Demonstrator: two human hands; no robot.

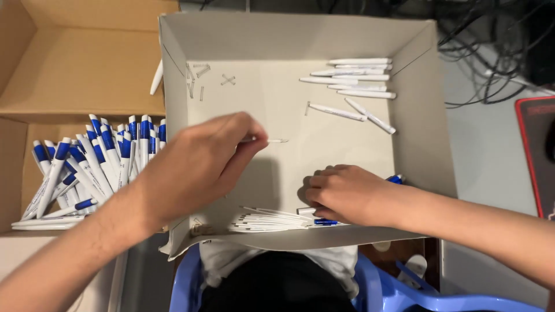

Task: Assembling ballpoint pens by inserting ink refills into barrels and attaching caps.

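Observation:
My left hand hovers over the white cardboard box and pinches a thin white pen refill whose tip points right. My right hand rests low in the box, closed around a blue and white pen part, its fingers touching a pile of thin white refills along the near wall. Several white pen barrels lie at the far right of the box. A few small metal springs lie at the far left.
A brown cardboard box on the left holds many blue and white pens. Black cables tangle at the far right, beside a dark red-edged mat. A blue plastic chair is below the box.

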